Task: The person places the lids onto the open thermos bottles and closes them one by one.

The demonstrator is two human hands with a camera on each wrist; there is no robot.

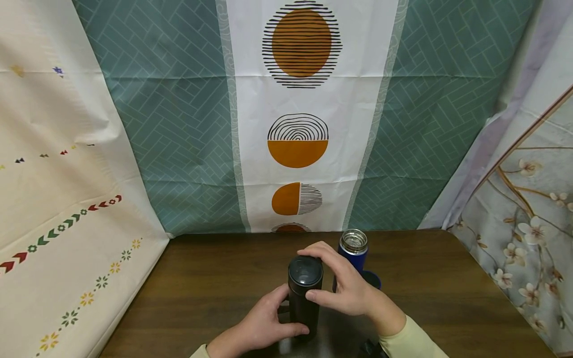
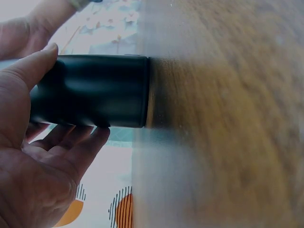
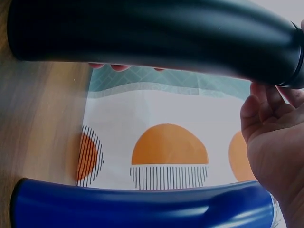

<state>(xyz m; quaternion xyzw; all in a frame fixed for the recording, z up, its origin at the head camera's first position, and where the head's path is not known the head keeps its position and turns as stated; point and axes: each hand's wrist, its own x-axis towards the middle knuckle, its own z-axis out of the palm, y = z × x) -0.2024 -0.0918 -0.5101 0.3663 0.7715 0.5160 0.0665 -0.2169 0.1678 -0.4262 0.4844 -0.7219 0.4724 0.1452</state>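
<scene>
A black vacuum flask (image 1: 305, 308) stands upright on the wooden table, its dark round lid (image 1: 305, 271) on top. My left hand (image 1: 268, 320) grips the flask's body low down, thumb at the near side and fingers behind it. In the left wrist view, the flask's base (image 2: 133, 90) meets the tabletop. Around the lid and upper body, my right hand (image 1: 346, 288) holds on with thumb and fingers. Behind that hand is a blue flask (image 1: 355, 259) with its steel mouth uncovered; the right wrist view shows its glossy blue side (image 3: 142, 204).
Beside the blue flask lies a dark round cap (image 1: 372, 279) with a blue edge, partly hidden by my right hand. The brown table (image 1: 215, 263) ends at a patterned green and white cloth (image 1: 188, 149) behind. Cream and floral cloths hang left and right.
</scene>
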